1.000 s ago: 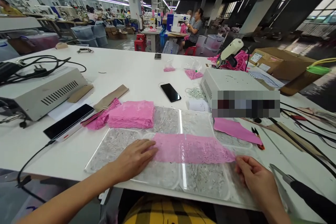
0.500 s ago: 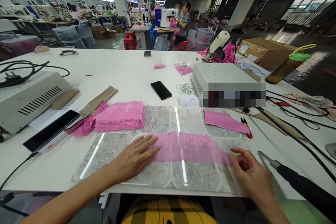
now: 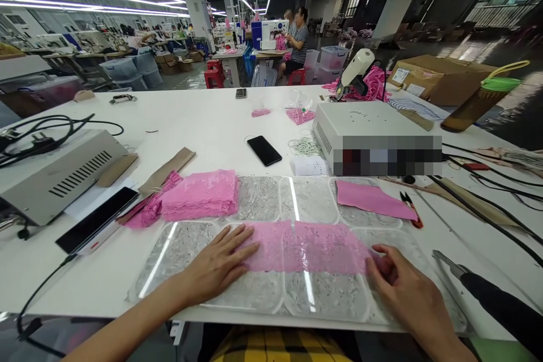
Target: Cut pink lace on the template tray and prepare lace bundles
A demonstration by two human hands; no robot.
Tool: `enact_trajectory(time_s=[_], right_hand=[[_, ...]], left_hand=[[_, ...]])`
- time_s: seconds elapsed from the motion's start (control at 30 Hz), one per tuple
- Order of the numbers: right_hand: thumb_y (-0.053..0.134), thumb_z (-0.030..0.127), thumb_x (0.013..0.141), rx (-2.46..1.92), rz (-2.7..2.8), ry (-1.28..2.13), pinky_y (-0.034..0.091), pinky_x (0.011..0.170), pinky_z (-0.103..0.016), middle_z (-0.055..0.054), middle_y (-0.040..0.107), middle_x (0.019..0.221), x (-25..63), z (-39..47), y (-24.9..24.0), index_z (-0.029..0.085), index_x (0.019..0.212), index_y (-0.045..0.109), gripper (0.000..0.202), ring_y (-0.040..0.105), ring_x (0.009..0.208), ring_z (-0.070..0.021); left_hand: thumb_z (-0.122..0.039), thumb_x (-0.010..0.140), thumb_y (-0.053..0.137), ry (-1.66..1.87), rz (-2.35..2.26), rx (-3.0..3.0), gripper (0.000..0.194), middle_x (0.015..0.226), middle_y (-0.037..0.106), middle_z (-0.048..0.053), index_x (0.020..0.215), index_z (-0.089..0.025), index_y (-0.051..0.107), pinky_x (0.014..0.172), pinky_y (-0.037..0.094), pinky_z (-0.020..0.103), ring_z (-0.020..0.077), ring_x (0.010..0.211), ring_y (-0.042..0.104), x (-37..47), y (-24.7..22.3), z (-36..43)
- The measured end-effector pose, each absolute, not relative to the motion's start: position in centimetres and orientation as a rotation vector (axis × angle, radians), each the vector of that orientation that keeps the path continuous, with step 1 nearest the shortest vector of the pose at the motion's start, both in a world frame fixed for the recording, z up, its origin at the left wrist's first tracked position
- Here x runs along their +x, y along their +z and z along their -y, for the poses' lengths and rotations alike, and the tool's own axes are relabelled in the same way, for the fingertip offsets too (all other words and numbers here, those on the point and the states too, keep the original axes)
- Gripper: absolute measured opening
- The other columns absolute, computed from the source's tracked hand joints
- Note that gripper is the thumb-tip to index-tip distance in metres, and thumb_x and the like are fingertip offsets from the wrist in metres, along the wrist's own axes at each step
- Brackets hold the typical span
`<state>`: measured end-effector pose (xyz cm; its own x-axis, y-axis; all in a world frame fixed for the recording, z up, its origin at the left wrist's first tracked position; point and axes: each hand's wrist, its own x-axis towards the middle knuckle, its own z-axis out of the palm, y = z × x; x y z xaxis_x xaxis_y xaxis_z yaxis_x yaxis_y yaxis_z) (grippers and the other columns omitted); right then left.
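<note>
A sheer pink lace strip [image 3: 314,246] lies flat across the clear mat [image 3: 263,294]. My left hand [image 3: 220,263] rests palm down on its left end, fingers spread. At the right end my right hand [image 3: 399,277] pinches the strip's edge between thumb and fingers. Behind my left hand sits a stack of pink lace [image 3: 201,195], with a crumpled pink piece [image 3: 148,209] beside it. A solid pink fabric piece [image 3: 373,199] lies at the mat's back right, near small scissors [image 3: 411,209].
A black-handled tool [image 3: 487,294] with a metal tip lies right of my right hand. Grey boxes [image 3: 365,119] stand on both sides, with cables at the right. A phone [image 3: 264,150] lies mid-table; a bottle [image 3: 479,102] and carton stand at the back right.
The whole view has shifted slightly, so the table sits lower and further right. My right hand's fingers have drawn in closer to the strip's end; my left hand stays on the lace.
</note>
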<state>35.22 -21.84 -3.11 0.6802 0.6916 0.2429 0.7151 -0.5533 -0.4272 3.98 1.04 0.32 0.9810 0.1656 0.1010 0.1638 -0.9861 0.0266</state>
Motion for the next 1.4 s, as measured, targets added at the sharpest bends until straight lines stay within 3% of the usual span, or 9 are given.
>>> enact_trajectory(time_s=[0.2, 0.33, 0.47, 0.67, 0.77, 1.0, 1.2, 1.3, 1.4], right_hand=[[0.045, 0.051, 0.08, -2.323, 1.079, -0.081, 0.045, 0.056, -0.029, -0.002, 0.06, 0.071, 36.0, 22.2, -2.3, 0.021, 0.092, 0.058, 0.035, 0.056, 0.056, -0.0165], [0.042, 0.049, 0.082, -2.406, 1.107, -0.083, 0.042, 0.056, -0.03, -0.004, 0.063, 0.082, 35.7, 22.0, -2.4, 0.022, 0.085, 0.058, 0.031, 0.06, 0.065, -0.0184], [0.039, 0.049, 0.082, -2.407, 1.111, 0.044, 0.038, 0.051, -0.029, -0.004, 0.061, 0.076, 35.7, 22.0, -1.9, 0.023, 0.073, 0.055, 0.032, 0.056, 0.06, -0.018], [0.052, 0.056, 0.071, -2.19, 0.884, 0.384, 0.043, 0.05, -0.027, -0.002, 0.056, 0.06, 38.0, 22.8, -1.6, 0.021, 0.067, 0.056, 0.035, 0.051, 0.052, -0.016], [0.062, 0.06, 0.062, -2.017, 0.619, 0.58, 0.047, 0.047, -0.027, -0.003, 0.056, 0.061, 39.1, 23.1, -1.8, 0.019, 0.066, 0.06, 0.042, 0.052, 0.055, -0.0165], [0.083, 0.046, 0.048, -1.581, 0.26, 0.729, 0.053, 0.055, -0.026, -0.002, 0.052, 0.07, 39.5, 22.7, -1.1, 0.017, 0.066, 0.061, 0.041, 0.052, 0.063, -0.0146], [0.078, 0.045, 0.059, -1.503, 0.467, 0.722, 0.046, 0.049, -0.021, 0.0, 0.05, 0.065, 37.7, 20.3, 1.3, 0.017, 0.066, 0.058, 0.036, 0.047, 0.058, -0.0113], [0.072, 0.05, 0.066, -1.545, 0.686, 0.823, 0.047, 0.05, -0.023, 0.0, 0.049, 0.063, 35.7, 18.5, 2.6, 0.017, 0.067, 0.055, 0.037, 0.048, 0.056, -0.0121], [0.064, 0.052, 0.074, -1.56, 0.929, 0.943, 0.048, 0.051, -0.026, 0.0, 0.049, 0.059, 33.3, 16.5, 3.8, 0.017, 0.07, 0.054, 0.037, 0.05, 0.054, -0.0128]], left_hand=[[-0.032, 0.094, 0.045, 0.379, -0.213, 3.078, 0.049, 0.145, 0.036, 0.007, 0.142, -0.025, 0.034, 0.109, 0.033, 0.045, 0.0248, 0.133, 0.036, 3.4, 0.0, -1.6], [-0.032, 0.093, 0.047, 0.315, -0.178, 3.113, 0.051, 0.146, 0.035, 0.005, 0.142, -0.029, 0.033, 0.109, 0.031, 0.046, 0.0246, 0.134, 0.035, 3.4, -0.5, -2.1], [-0.033, 0.094, 0.046, 0.276, -0.209, 3.096, 0.051, 0.145, 0.035, 0.004, 0.143, -0.03, 0.031, 0.11, 0.029, 0.044, 0.0239, 0.134, 0.033, 3.4, -0.3, -2.0], [-0.032, 0.095, 0.044, 0.204, -0.27, 3.057, 0.047, 0.146, 0.034, 0.003, 0.141, -0.031, 0.034, 0.112, 0.026, 0.045, 0.0223, 0.136, 0.031, 3.5, -0.1, -1.5], [-0.033, 0.095, 0.043, 0.17, -0.277, 3.067, 0.045, 0.146, 0.035, 0.003, 0.14, -0.031, 0.036, 0.112, 0.027, 0.046, 0.0231, 0.135, 0.032, 3.6, 0.1, -1.5], [-0.03, 0.095, 0.043, 0.225, -0.251, 3.027, 0.042, 0.143, 0.04, 0.008, 0.136, -0.024, 0.044, 0.108, 0.033, 0.05, 0.0262, 0.134, 0.035, 4.4, 1.2, -1.0], [-0.026, 0.095, 0.04, 0.311, -0.342, 2.472, 0.033, 0.13, 0.056, 0.007, 0.123, -0.022, 0.058, 0.099, 0.047, 0.036, 0.0196, 0.12, 0.052, 7.8, 3.6, 1.5], [-0.031, 0.095, 0.042, 0.266, -0.385, 1.974, 0.033, 0.122, 0.061, 0.009, 0.122, -0.021, 0.058, 0.095, 0.05, 0.039, 0.0204, 0.112, 0.058, 10.3, 3.6, 3.1], [-0.038, 0.09, 0.051, 0.175, -0.382, 1.439, 0.043, 0.13, 0.054, 0.015, 0.128, -0.017, 0.052, 0.098, 0.045, 0.044, 0.0245, 0.117, 0.054, 12.2, 3.0, 4.7]])
